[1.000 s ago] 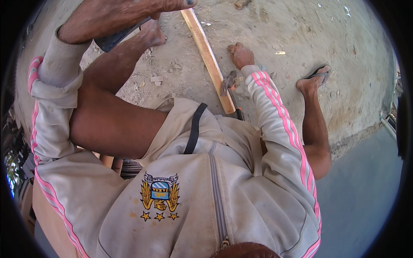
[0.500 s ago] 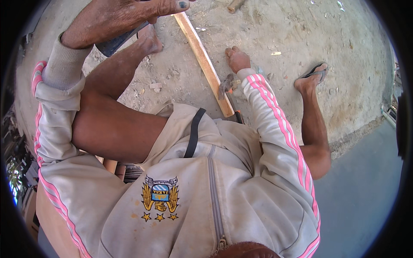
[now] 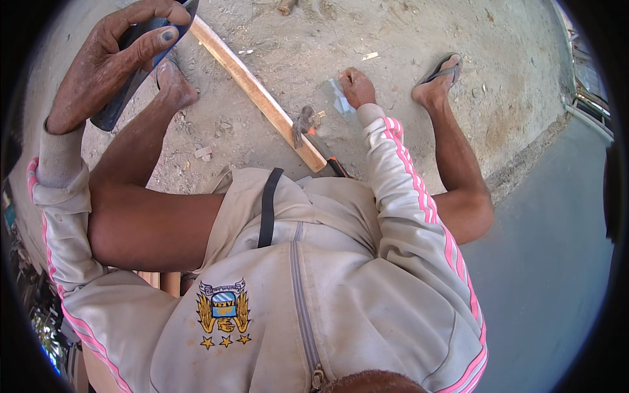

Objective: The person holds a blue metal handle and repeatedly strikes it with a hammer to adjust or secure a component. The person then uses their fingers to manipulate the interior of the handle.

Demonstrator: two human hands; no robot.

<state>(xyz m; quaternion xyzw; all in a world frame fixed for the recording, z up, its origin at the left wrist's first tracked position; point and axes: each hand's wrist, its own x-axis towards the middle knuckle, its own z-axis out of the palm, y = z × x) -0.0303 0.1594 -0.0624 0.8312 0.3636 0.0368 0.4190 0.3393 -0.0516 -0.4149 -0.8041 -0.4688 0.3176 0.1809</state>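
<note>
Up at the left, my left hand (image 3: 114, 62) is closed round a long, dark, hard-looking object (image 3: 108, 108), its near end jutting down past the wrist. My right hand (image 3: 356, 86), fingers curled, grips a small clear plastic bag (image 3: 342, 103) with pale bluish contents, low over the dirt. Between the hands a pale wooden batten (image 3: 251, 88) lies diagonally on the ground. A hammer (image 3: 301, 124) rests on its near part, and a tool with a black and orange handle (image 3: 338, 168) lies beside that end, partly hidden by my shorts.
My bare left foot (image 3: 174, 85) and sandalled right foot (image 3: 439, 82) are on sandy, debris-strewn ground (image 3: 504, 72). A smooth grey concrete surface (image 3: 531, 255) is at the right, with pipes (image 3: 588, 122) along its far side. A short wood piece (image 3: 287, 6) lies at the top.
My left hand has moved left and down, showing more of the dark object. My right hand now has a plastic bag at its fingers. The view has shifted, moving the batten leftward.
</note>
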